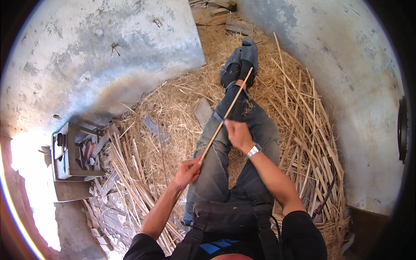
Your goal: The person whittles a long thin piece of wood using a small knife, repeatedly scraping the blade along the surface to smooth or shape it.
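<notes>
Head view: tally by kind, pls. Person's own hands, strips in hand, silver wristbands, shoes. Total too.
Hands: 2 (left hand, right hand)
Thin strip in hand: 1
Silver wristband: 1
Shoes: 2
Total: 6

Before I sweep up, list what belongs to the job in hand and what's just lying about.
In use:
- thin strip
- left hand, gripping it
- right hand, closed on it
- small grey piece beside it, possibly a blade

Apparently just lying about:
- loose straw
- strip pile, right
- boxy frame, left
</notes>
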`<state>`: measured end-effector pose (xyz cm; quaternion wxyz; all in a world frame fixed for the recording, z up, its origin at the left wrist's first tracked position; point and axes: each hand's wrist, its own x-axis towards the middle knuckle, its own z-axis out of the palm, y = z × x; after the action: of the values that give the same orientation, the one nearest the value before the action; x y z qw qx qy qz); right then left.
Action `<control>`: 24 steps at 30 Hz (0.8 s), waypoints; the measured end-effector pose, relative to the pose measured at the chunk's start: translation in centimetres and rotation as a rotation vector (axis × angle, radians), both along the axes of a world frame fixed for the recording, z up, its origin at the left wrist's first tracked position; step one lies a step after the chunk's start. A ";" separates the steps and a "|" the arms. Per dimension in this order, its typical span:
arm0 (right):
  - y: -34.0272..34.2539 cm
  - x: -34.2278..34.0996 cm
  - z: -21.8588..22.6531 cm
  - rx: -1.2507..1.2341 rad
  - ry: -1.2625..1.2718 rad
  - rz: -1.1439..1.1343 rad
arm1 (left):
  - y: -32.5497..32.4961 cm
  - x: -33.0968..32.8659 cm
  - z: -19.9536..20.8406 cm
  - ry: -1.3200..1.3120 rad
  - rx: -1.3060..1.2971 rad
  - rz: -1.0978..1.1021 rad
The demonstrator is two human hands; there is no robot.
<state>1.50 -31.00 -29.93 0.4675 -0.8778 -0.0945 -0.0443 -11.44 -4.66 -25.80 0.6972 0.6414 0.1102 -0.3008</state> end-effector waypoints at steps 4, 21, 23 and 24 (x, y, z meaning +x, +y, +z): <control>2.3 -4.4 1.4 -0.022 0.075 0.056 | -0.5 0.7 -0.4 0.090 -0.058 0.027; 3.2 -5.5 2.7 -0.147 0.078 0.107 | 0.3 2.0 -0.2 0.324 -0.360 0.066; 3.2 -7.7 3.0 -0.141 0.098 0.152 | -0.2 2.1 0.0 0.326 -0.401 0.064; 3.3 -8.7 3.0 -0.108 0.118 0.166 | -0.2 1.8 -0.5 0.346 -0.408 0.072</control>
<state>-7.16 -27.67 -26.92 0.4265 -0.8919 -0.1414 0.0515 -9.68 -4.85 -26.29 0.7929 0.4226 0.1874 -0.3970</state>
